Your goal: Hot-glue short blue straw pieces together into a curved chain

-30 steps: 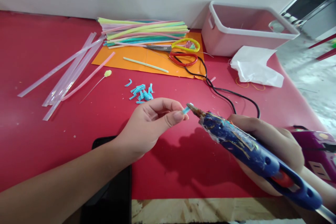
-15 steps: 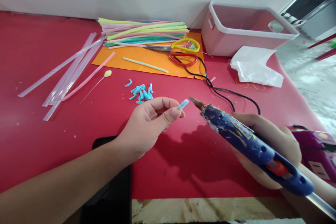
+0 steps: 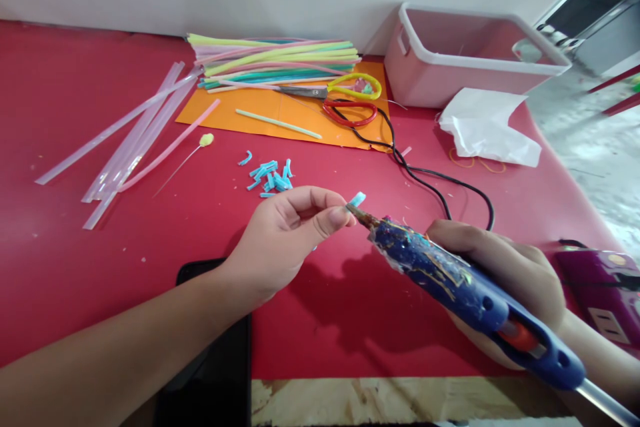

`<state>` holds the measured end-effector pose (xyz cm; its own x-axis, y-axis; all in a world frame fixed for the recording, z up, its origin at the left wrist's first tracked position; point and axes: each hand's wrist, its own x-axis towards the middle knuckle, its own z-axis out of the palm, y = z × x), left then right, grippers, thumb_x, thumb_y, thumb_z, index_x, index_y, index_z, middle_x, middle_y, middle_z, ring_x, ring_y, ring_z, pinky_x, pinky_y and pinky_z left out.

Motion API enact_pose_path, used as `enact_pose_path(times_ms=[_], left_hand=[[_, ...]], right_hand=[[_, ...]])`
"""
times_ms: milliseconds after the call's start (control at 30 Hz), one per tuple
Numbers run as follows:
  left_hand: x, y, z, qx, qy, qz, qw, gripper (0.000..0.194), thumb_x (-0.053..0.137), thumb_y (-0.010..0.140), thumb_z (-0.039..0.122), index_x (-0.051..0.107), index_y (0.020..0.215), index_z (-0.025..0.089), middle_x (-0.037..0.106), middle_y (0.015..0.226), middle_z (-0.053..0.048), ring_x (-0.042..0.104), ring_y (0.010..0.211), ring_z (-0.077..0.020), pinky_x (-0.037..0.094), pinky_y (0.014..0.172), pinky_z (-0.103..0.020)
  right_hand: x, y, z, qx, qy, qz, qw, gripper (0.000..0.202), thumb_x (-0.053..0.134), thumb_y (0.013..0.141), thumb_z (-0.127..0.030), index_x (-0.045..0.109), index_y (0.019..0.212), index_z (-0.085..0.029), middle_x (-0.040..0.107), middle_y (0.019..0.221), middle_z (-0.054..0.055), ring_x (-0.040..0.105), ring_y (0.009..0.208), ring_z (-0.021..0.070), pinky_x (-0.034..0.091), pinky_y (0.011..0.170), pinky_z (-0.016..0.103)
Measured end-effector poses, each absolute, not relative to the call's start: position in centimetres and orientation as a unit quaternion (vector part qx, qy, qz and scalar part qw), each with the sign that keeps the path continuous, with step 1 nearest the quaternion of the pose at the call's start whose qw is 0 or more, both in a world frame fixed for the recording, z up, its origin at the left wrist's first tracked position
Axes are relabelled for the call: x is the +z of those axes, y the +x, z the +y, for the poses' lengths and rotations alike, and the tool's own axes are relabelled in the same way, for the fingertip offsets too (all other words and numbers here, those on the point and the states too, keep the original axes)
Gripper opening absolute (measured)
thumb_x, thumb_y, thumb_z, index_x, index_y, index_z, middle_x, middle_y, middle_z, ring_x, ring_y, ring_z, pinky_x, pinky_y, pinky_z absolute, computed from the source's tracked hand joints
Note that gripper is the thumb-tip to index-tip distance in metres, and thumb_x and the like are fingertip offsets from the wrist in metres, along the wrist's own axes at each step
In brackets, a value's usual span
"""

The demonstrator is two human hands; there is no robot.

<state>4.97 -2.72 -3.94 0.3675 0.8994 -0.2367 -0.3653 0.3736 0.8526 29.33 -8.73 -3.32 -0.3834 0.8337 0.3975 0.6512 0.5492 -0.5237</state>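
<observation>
Between thumb and fingertips, my left hand (image 3: 295, 233) pinches a short light-blue pipe cleaner piece (image 3: 357, 199), its end sticking out to the right. My right hand (image 3: 520, 273) is wrapped round a blue glue gun (image 3: 440, 267) smeared with dried glue, a clear glue stick (image 3: 605, 403) showing at its back end. The gun's nozzle meets the blue piece close to my left fingertips. Just beyond my left hand lies a small heap of cut blue pieces (image 3: 273, 177) on the red table (image 3: 165, 240).
At the back, a bundle of coloured pipe cleaners (image 3: 280, 60) and scissors (image 3: 353, 101) lie on an orange sheet (image 3: 300, 107). Clear glue sticks (image 3: 135, 140) lie left. A pink bin (image 3: 465, 73), white paper (image 3: 490, 127), black cord (image 3: 425, 177) and purple power strip (image 3: 600, 287) are right; a phone (image 3: 210, 360) lies below.
My right hand has brought the glue gun left and slightly down, so its nozzle has gone from just off the blue piece to touching it. My left hand has barely moved.
</observation>
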Motion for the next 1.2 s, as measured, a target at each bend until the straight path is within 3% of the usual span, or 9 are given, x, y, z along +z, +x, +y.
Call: enact_pose_path(times_ms=[133,367,533,800,1000,1133,1200], left_hand=[[-4.0,4.9,-2.7,0.426,0.373,0.360,0.742,0.025,0.093,0.073,0.033,0.073,0.073,0.019,0.069,0.067,0.005,0.059,0.061,-0.0072,0.052,0.074,-0.022],[-4.3,4.8,-2.7,0.425,0.376,0.353,0.744,0.025,0.093,0.074,0.034,0.074,0.074,0.018,0.073,0.070,0.004,0.055,0.056,-0.0036,0.048,0.064,-0.016],[-4.4,4.8,-2.8,0.425,0.366,0.344,0.753,0.022,0.092,0.074,0.032,0.075,0.074,0.018,0.074,0.071,0.005,0.056,0.056,-0.0023,0.046,0.060,-0.014],[-4.2,4.8,-2.8,0.431,0.353,0.341,0.757,0.022,0.094,0.071,0.032,0.077,0.072,0.018,0.073,0.067,0.006,0.056,0.055,-0.0017,0.045,0.057,-0.013],[-4.2,4.9,-2.7,0.431,0.352,0.349,0.754,0.021,0.094,0.072,0.032,0.077,0.071,0.020,0.074,0.067,0.006,0.056,0.054,-0.0021,0.049,0.065,-0.014],[-4.2,4.9,-2.6,0.429,0.352,0.351,0.755,0.023,0.095,0.069,0.033,0.077,0.071,0.020,0.073,0.065,0.007,0.056,0.053,-0.0023,0.051,0.069,-0.015],[-4.2,4.9,-2.6,0.429,0.347,0.350,0.756,0.023,0.096,0.068,0.032,0.077,0.071,0.020,0.071,0.063,0.008,0.055,0.054,-0.0025,0.052,0.071,-0.016]], right_hand=[[-2.6,29.1,-8.7,0.174,-0.435,-0.825,0.316,0.014,0.053,0.095,-0.025,0.054,0.109,-0.023,0.067,0.081,0.001,0.064,0.061,0.0132,0.054,0.057,0.025],[-3.0,29.7,-8.7,0.170,-0.441,-0.820,0.324,0.014,0.054,0.094,-0.027,0.055,0.108,-0.024,0.067,0.079,-0.001,0.063,0.058,0.0119,0.053,0.056,0.024],[-2.9,30.4,-8.6,0.153,-0.430,-0.851,0.260,0.025,0.056,0.090,-0.036,0.053,0.113,-0.025,0.066,0.078,-0.002,0.060,0.052,0.0125,0.046,0.045,0.026],[-3.3,29.9,-8.5,0.122,-0.459,-0.824,0.308,0.020,0.058,0.086,-0.030,0.056,0.105,-0.026,0.063,0.069,-0.004,0.055,0.046,0.0110,0.045,0.043,0.024],[-2.9,29.8,-9.2,0.156,-0.498,-0.791,0.319,0.017,0.063,0.090,-0.021,0.058,0.105,-0.027,0.067,0.076,-0.003,0.062,0.054,0.0146,0.053,0.051,0.026],[-3.2,29.9,-9.0,0.148,-0.457,-0.826,0.295,0.019,0.064,0.090,-0.028,0.057,0.108,-0.025,0.069,0.083,0.000,0.062,0.055,0.0128,0.051,0.048,0.025],[-3.6,30.1,-8.7,0.124,-0.418,-0.840,0.323,0.017,0.058,0.092,-0.031,0.059,0.108,-0.024,0.069,0.079,0.000,0.057,0.047,0.0104,0.047,0.043,0.024]])
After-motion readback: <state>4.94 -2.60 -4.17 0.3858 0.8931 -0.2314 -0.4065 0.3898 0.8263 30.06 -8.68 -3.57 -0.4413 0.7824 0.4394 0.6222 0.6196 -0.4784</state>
